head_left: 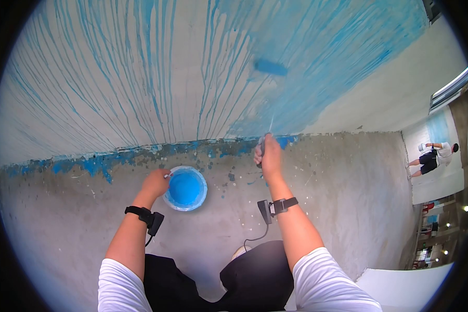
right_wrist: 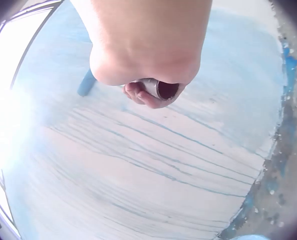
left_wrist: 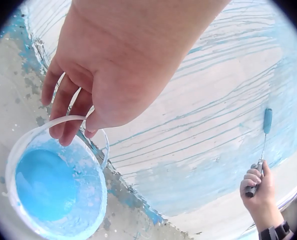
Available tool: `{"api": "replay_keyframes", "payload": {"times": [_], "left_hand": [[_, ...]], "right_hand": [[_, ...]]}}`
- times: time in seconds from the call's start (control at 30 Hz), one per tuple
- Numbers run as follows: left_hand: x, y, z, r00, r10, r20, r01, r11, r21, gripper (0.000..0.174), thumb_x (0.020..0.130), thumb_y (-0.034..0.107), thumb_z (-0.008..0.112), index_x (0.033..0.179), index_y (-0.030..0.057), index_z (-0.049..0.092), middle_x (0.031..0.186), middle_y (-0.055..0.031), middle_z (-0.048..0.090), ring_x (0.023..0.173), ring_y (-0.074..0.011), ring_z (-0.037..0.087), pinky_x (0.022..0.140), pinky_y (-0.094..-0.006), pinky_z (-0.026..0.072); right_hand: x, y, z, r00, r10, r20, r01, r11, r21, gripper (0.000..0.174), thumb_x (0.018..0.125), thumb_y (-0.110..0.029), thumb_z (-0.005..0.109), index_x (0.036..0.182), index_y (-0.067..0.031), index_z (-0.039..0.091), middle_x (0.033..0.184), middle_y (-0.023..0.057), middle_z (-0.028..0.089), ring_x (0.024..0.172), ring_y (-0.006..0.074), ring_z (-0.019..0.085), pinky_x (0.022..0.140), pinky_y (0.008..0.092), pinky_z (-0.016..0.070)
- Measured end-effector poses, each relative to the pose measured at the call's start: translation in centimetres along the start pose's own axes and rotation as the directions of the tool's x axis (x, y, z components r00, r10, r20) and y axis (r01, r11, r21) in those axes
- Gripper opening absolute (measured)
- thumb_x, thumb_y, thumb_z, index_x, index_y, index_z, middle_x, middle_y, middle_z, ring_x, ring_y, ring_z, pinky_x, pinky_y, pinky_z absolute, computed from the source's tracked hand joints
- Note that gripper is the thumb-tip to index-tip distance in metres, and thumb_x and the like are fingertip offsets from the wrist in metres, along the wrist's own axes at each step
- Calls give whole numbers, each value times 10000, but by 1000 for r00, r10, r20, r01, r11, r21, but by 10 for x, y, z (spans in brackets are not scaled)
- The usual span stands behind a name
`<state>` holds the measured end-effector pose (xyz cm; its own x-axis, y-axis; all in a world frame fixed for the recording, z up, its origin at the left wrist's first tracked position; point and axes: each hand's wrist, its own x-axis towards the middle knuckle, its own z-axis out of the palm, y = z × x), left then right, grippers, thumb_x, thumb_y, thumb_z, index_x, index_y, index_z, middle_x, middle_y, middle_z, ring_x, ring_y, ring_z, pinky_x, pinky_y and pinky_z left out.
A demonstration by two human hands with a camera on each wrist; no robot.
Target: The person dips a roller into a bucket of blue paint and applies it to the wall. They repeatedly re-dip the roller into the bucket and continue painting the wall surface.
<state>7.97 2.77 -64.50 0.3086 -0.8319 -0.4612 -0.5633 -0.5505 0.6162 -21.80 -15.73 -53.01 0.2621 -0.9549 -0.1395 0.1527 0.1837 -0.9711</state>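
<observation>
So, right hand (head_left: pixel 268 156) fists the handle of the paint roller (head_left: pixel 271 67), head on the blue-streaked wall (head_left: pixel 140 78), left hand (head_left: pixel 155 183) hooks the wire handle of the bucket (head_left: pixel 205 193) on the floor (head_left: pixel 338 177) at the wall's foot, another person (head_left: pixel 434 156) standing far along that wall.

Looks to be a bare, unfinished room under painting work, a building site rather than a lived-in home. Shows it in the pale plastered wall (head_left: pixel 140 78) ahead, streaked top to bottom with thin blue runs and rolled solid blue toward the right. Shows it too in the raw grey concrete floor (head_left: pixel 338 177), speckled with drips and stained blue along the wall's foot. Has a round white plastic bucket of blue paint (head_left: pixel 205 193) standing near that wall and a blue paint roller on a thin metal rod (head_left: pixel 270 67) against it. Far right, holds another person in white shirt and black shorts (head_left: pixel 436 155) beside a second white wall with a pale blue patch (head_left: pixel 438 127).
</observation>
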Motion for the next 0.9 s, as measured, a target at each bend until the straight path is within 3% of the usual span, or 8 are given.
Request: {"api": "replay_keyframes", "payload": {"times": [0.07,0.27,0.4,0.47,0.57,0.7,0.77,0.9], "left_hand": [[-1,2,-1,1000,-13,-3,13,1000,-9,248,879,140,571,1079,110,714,1061,-172,689,979,-370,648,855,-444,517],[2,-2,3,1000,-2,-29,2,1000,-13,254,879,149,578,1090,109,713,1031,-184,694,970,-373,652,851,-445,520],[1,0,2,999,-25,-24,24,1000,-19,260,879,154,579,1099,112,712,1045,-184,692,976,-374,650,859,-442,518],[0,0,2,1000,-18,-20,17,1000,-13,265,878,161,583,1104,115,713,1057,-184,690,978,-375,650,862,-440,517],[0,0,1,1000,-16,-7,16,1000,-10,263,877,160,585,1102,116,715,1059,-185,690,979,-375,650,861,-439,517],[0,1,0,1000,-18,0,18,1000,-24,258,876,155,583,1092,112,718,1046,-186,693,976,-373,651,852,-435,521],[1,0,1,1000,14,-19,-14,1000,-5,254,876,149,582,1085,105,720,1001,-180,702,936,-356,667,829,-427,527],[-1,6,-2,999,-30,17,30,999,-28,252,876,149,584,1082,101,721,953,-171,710,887,-336,682,804,-421,532]], "right_hand": [[-2,25,-14,998,67,-14,-68,988,-137,389,1027,-461,428,884,-101,465,591,-2,407,447,93,374,424,254,319],[-13,62,-35,989,131,-66,-142,971,-194,339,1024,-424,460,870,-122,480,560,-29,402,408,72,369,379,240,287],[-7,33,-22,994,71,-85,-86,980,-180,354,1023,-426,464,859,-112,470,557,-26,395,408,74,365,379,240,284],[-1,11,-10,996,-61,-69,53,993,-108,380,1023,-457,440,868,-111,457,581,-18,392,431,83,353,407,247,290],[-1,-25,10,986,-143,-86,144,990,7,386,1027,-460,425,877,-106,461,586,-17,391,436,85,345,417,251,291],[-1,-43,19,982,-133,-136,145,986,84,413,1028,-472,424,862,-96,458,566,-8,400,417,95,373,398,256,311],[-1,-43,18,990,-46,-136,58,995,82,404,1034,-466,399,869,-102,461,586,-5,390,443,94,346,425,258,297],[8,8,-14,994,-32,-106,28,999,-36,405,1035,-466,393,860,-106,455,583,4,397,441,99,357,420,264,312]]}}
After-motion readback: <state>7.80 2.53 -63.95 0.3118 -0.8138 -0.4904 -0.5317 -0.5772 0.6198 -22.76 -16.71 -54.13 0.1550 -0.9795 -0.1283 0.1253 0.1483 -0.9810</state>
